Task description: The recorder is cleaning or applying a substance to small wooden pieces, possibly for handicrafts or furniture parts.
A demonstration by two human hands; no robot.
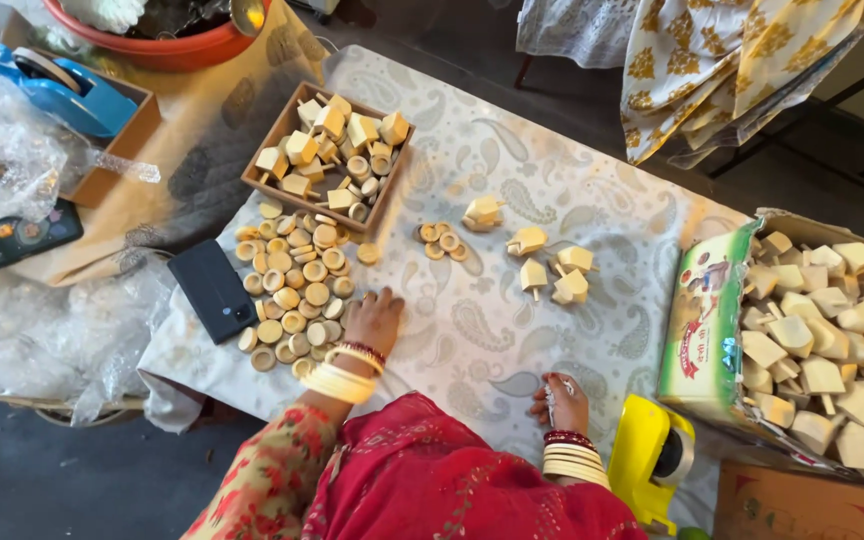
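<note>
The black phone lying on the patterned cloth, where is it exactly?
The black phone lies at the cloth's left edge, beside the pile of wooden rings, left of the left hand.

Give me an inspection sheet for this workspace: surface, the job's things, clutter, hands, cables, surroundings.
Surface: paisley cloth over a low table.
Job's things: pile of wooden rings by the left hand; wooden tray of rings and blocks; small ring group; loose pegged blocks; carton full of pegged blocks at right.
Clutter: black phone on the cloth, second phone, plastic wrap, blue tape dispenser, yellow tape dispenser.
Hands: left hand flat at the rings, holding nothing; right hand resting on the cloth, fingers curled.
Cables: nothing seen.
Surroundings: red basin, printed fabric, dark floor.
</note>
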